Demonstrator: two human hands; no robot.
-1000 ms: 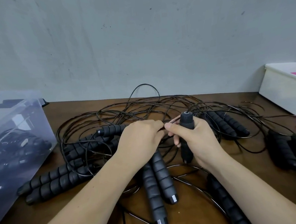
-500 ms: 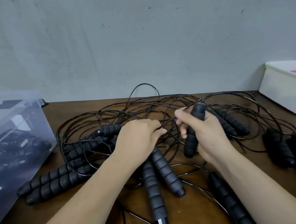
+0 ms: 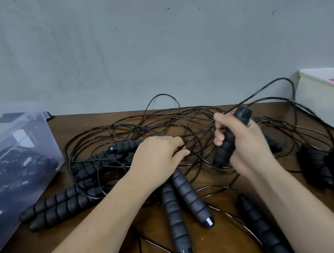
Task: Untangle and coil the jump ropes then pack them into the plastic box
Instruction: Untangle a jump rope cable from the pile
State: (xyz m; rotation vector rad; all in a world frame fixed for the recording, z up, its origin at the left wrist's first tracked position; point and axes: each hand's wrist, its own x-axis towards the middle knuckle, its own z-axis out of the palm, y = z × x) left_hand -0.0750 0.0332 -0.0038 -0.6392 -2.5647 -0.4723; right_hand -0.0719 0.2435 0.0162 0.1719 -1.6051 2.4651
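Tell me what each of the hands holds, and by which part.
The right hand grips a jump rope handle around its ribbed foam middle, cap end up. The left hand pinches thin black cords at the tangle's near edge.

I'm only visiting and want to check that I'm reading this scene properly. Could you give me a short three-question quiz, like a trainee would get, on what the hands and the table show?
1. True or false: the right hand grips a black jump-rope handle.
2. The left hand pinches at: A) the tangled black cords, B) a roll of tape, C) a pair of scissors.
3. Fill in: the clear plastic box stands at the table's ____ edge.

Key: 1 true; 2 A; 3 left.
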